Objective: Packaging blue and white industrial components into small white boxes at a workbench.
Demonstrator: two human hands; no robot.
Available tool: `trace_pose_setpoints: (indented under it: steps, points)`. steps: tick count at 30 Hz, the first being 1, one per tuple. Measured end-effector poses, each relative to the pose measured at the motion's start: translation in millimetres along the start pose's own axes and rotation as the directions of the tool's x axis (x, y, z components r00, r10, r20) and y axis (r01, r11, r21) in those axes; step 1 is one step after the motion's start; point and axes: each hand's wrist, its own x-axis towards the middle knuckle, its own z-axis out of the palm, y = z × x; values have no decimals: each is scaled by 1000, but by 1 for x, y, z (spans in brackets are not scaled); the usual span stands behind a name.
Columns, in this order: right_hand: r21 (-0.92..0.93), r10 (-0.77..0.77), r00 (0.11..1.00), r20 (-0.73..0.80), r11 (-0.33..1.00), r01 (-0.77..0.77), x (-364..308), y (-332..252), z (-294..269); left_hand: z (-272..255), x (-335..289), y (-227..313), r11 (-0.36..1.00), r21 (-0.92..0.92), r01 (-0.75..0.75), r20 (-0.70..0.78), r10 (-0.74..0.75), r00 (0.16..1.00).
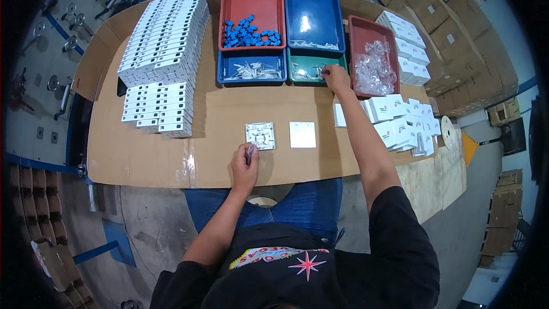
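My left hand [246, 167] low, just left of my midline, fingers curled in, fingertips gathered close. Left forearm [220, 228] bare, slanting forward and inward from bent elbow near my side. My right hand [336, 77] stretched far forward, well ahead of left one and well apart from it; fingers bent, pointing leftward; whether tips meet, too small to tell. Right forearm [364, 142] bare, angled forward and slightly inward, arm largely extended.

Shirt [337, 274] cropped below, seemingly plastic item [250, 150] indistinct
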Motion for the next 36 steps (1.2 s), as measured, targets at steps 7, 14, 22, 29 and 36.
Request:
trace_pose_setpoints:
  steps: [7, 14, 22, 29, 36]
  points:
    - [370, -5, 987, -162, 927, 66, -1, 24, 0, -4, -1, 9, 998, -28, -61, 33, 62, 998]
    - [856, 180, 972, 152, 468, -220, -38, 5, -23, -9, -3, 15, 996, -72, 43, 74, -37, 997]
    - [901, 50, 968, 244, 358, -246, -152, -89, -44, 2, 4, 6, 979, -190, 74, 66, -63, 996]
    - [898, -68, 944, 323, 337, -282, -212, -159, -22, -1, 1, 8, 960, -276, 35, 78, -14, 997]
    - [799, -230, 947, 223, 600, -42, -219, -169, -20, -3, -1, 6, 984, -164, -76, 94, 92, 991]
